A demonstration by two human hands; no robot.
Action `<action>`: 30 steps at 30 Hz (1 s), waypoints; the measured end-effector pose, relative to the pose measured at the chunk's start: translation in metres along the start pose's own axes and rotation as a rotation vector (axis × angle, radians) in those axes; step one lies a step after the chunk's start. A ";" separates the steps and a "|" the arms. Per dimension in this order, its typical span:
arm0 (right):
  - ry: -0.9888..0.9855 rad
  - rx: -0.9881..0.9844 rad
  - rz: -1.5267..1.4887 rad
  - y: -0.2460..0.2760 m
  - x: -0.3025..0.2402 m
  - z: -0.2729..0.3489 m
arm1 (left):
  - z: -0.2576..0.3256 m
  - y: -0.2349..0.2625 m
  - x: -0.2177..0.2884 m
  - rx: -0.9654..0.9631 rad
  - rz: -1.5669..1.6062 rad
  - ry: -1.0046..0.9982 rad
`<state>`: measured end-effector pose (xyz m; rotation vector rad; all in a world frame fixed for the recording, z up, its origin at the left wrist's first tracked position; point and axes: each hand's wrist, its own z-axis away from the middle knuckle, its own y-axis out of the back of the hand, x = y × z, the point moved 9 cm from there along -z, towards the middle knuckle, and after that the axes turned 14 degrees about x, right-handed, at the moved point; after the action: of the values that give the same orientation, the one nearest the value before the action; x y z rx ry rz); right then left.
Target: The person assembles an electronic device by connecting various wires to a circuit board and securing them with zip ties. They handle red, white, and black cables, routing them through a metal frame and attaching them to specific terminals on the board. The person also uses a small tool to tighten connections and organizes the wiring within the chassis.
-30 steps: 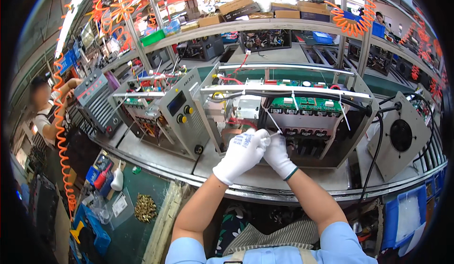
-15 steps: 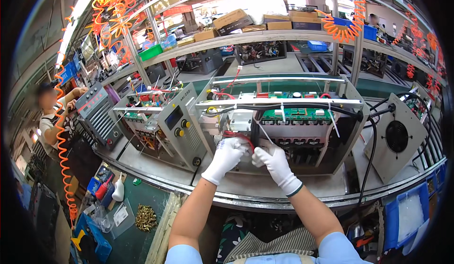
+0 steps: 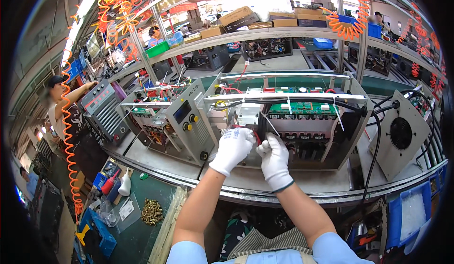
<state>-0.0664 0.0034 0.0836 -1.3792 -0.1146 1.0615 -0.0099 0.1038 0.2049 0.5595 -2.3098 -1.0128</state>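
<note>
Left hand (image 3: 235,148) and right hand (image 3: 275,162), both in white gloves, meet at the front of an open machine (image 3: 307,123) on the conveyor bench, fingers curled in on each; the folded fingers hide whether either grips anything. A red wire (image 3: 257,138) shows beside the left fingertips, and the tail of a white tie (image 3: 271,124) slants down just above the right. The machine stands upright directly before the worker, its front rail and black cables (image 3: 351,106) crossing in front of the green board (image 3: 302,108), while the gloves cover part of its lower front.

To the left sits a second machine (image 3: 189,141) with two yellow-ringed knobs (image 3: 194,118); to the right, a fan panel (image 3: 385,153) leans, a dark cord hanging near it. Brass parts (image 3: 152,212) lie heaped on the green worktop near a white bottle (image 3: 125,184). At far left, a co-worker (image 3: 71,117) reaches to a grey unit (image 3: 104,112) behind a coiled orange hose (image 3: 71,169).

Blue print marks the left glove, dark lettering tops the second machine's panel, and a shelved carton (image 3: 239,18) bears pale print. Text on a white label (image 3: 126,209) is too small to read.
</note>
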 end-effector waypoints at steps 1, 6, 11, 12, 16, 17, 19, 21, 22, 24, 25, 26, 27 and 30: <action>0.022 -0.007 0.021 0.001 -0.002 0.004 | 0.004 0.003 -0.002 0.058 0.040 -0.008; 0.067 -0.109 0.110 -0.002 -0.005 0.008 | 0.019 -0.003 -0.006 0.195 0.543 0.044; 0.140 -0.188 0.254 0.010 -0.038 0.006 | 0.027 -0.022 -0.005 -0.334 1.010 0.554; 0.131 -0.225 0.278 0.007 -0.039 0.006 | 0.024 -0.018 -0.004 -0.357 1.029 0.524; -0.003 -0.294 0.285 0.000 -0.037 0.008 | 0.020 -0.006 0.010 -0.321 0.739 0.405; -0.058 -0.299 0.274 -0.001 -0.035 0.009 | 0.019 -0.006 0.011 -0.306 0.712 0.386; -0.171 -0.307 0.181 0.002 -0.029 0.007 | 0.016 -0.005 0.012 -0.276 0.662 0.349; -0.291 -0.289 0.072 0.003 -0.023 0.007 | 0.014 -0.003 0.014 -0.258 0.614 0.284; -0.341 -0.271 0.039 0.006 -0.018 0.007 | 0.015 -0.002 0.014 -0.247 0.598 0.256; -0.303 -0.270 0.036 0.004 -0.019 0.008 | 0.014 0.004 0.020 -0.232 0.530 0.224; -0.283 -0.278 0.036 0.000 -0.021 0.009 | 0.014 0.004 0.020 -0.237 0.536 0.227; -0.268 -0.272 0.087 -0.002 -0.022 0.011 | 0.014 0.002 0.020 -0.242 0.542 0.229; -0.244 -0.289 0.100 -0.001 -0.022 0.009 | 0.014 0.001 0.019 -0.247 0.549 0.231; -0.169 -0.337 0.158 -0.002 -0.021 0.006 | 0.012 -0.006 0.015 -0.227 0.606 0.204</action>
<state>-0.0812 -0.0060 0.0975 -1.6176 -0.3248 1.3347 -0.0284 0.0976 0.1980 -0.1266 -1.9581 -0.8496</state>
